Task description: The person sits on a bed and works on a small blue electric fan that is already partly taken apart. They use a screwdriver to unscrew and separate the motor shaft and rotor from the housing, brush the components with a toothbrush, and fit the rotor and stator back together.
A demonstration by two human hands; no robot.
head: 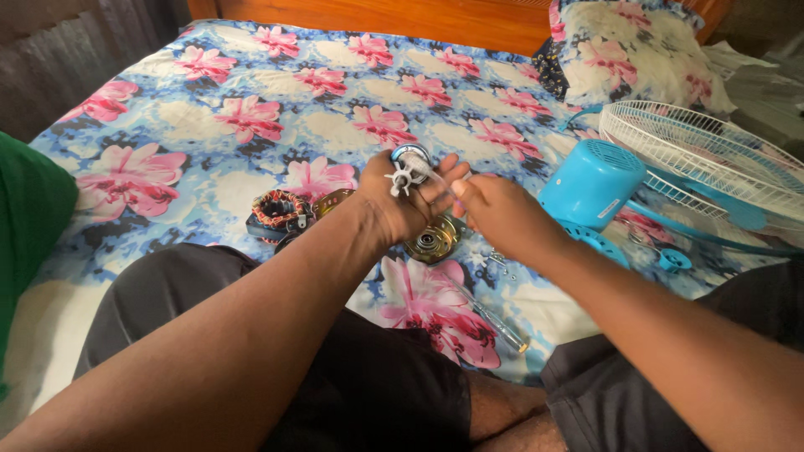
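My left hand (402, 201) grips a small metal fan-motor rotor (409, 165) with a white finned end, raised over the bed. My right hand (494, 209) meets it from the right, fingertips touching the rotor's side. Just below the hands a round metal motor end plate (433, 241) lies on the flowered bedsheet (276, 109). A copper-wound stator (279, 211) sits to the left of my left wrist. A screwdriver (494, 318) lies on the sheet between my knees.
A blue fan motor housing (590, 184) and a white wire fan guard (703, 159) lie at the right. A flowered pillow (636, 50) leans on the wooden headboard (402, 17). A green cloth (25, 209) is at the left edge.
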